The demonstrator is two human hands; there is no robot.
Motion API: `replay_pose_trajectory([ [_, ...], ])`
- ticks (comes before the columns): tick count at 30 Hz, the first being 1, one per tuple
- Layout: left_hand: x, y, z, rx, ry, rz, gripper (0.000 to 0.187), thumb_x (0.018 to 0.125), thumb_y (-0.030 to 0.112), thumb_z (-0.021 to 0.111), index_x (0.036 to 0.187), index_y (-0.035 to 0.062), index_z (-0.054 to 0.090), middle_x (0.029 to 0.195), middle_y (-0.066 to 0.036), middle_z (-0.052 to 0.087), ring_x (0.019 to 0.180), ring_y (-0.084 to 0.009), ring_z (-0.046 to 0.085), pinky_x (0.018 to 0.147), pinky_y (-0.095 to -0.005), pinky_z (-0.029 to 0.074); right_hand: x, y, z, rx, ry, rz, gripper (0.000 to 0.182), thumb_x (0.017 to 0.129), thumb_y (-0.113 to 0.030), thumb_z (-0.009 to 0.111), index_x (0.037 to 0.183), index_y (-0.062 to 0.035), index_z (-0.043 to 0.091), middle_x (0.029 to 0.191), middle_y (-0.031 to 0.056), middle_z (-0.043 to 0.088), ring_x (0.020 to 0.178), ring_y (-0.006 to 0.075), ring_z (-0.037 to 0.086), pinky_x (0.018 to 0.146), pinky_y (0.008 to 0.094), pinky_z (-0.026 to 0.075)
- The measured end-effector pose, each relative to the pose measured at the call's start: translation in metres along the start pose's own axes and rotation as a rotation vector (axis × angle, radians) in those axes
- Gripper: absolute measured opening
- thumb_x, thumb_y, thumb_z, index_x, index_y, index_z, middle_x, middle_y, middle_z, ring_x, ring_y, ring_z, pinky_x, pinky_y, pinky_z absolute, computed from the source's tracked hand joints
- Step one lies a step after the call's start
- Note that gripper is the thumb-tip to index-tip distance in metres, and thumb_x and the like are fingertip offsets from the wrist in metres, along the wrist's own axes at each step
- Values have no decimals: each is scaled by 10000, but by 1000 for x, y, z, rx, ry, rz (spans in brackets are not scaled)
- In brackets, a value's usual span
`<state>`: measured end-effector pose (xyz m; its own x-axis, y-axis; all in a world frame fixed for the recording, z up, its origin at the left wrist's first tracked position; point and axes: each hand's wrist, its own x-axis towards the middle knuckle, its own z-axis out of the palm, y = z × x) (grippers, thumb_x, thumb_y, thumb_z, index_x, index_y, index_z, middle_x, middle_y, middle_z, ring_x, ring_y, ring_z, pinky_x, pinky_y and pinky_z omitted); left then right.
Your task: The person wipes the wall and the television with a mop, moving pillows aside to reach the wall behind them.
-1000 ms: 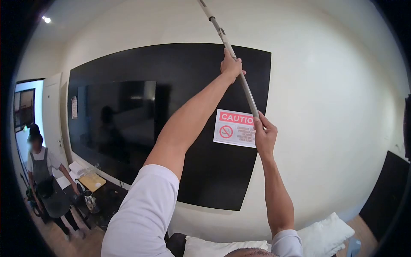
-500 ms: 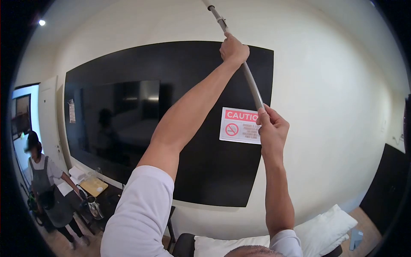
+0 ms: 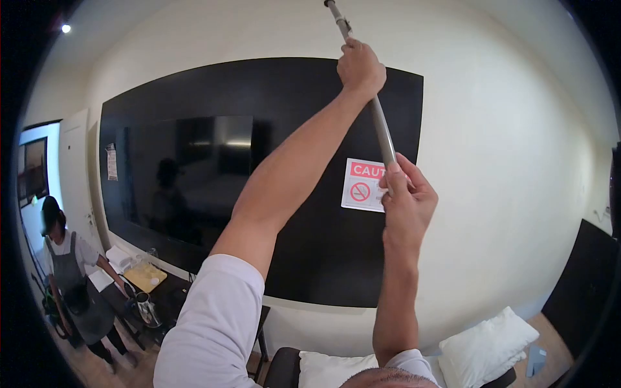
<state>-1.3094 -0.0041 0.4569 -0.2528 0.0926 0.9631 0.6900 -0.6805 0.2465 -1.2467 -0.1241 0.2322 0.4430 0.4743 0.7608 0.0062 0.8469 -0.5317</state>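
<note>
A long grey pole (image 3: 382,129) slants up past the black wall panel (image 3: 317,258) and runs out of the frame at the top. My left hand (image 3: 362,66) is wrapped around its upper part, just under a clamp-like joint. Lower down, my right hand (image 3: 409,194) grips the pole near its bottom end, fingers curled round it. Behind the right hand, a red and white caution sign (image 3: 359,191) on the panel is partly covered.
A dark television (image 3: 194,174) is on the panel. At the left, a person (image 3: 77,271) in a grey apron stands by a dark table with a yellow tray (image 3: 143,277) and a metal kettle (image 3: 147,310). White pillows (image 3: 488,346) lie below at the right.
The view has shifted slightly. My right hand now covers more of the caution sign, and its forearm has moved left. The pole stands a little steeper, still in both hands.
</note>
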Motion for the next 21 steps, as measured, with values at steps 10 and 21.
replay_pose_trajectory([
  [10, 51, 23, 48, -18, -84, 41, 322, 913, 153, 627, 1157, -56, 634, 1080, -254, 733, 985, -364, 757, 878, -446, 616, 57, 12, 35, 87, -31, -96, 399, 1049, -148, 591, 1379, 74, 617, 717, -31, 522, 605, 31, 423, 521, 242, 331],
  [21, -26, 43, 70, -750, -569, -207, 366, 1065, 184, 494, 1361, 0, 384, 1059, -136, 583, 605, -221, 681, 519, -336, 598, 106, 13, -55, 238, -146, 202, 349, 1047, -183, 611, 1348, -7, 632, 701, -8, 533, 480, 57, 419, 421, 231, 317],
])
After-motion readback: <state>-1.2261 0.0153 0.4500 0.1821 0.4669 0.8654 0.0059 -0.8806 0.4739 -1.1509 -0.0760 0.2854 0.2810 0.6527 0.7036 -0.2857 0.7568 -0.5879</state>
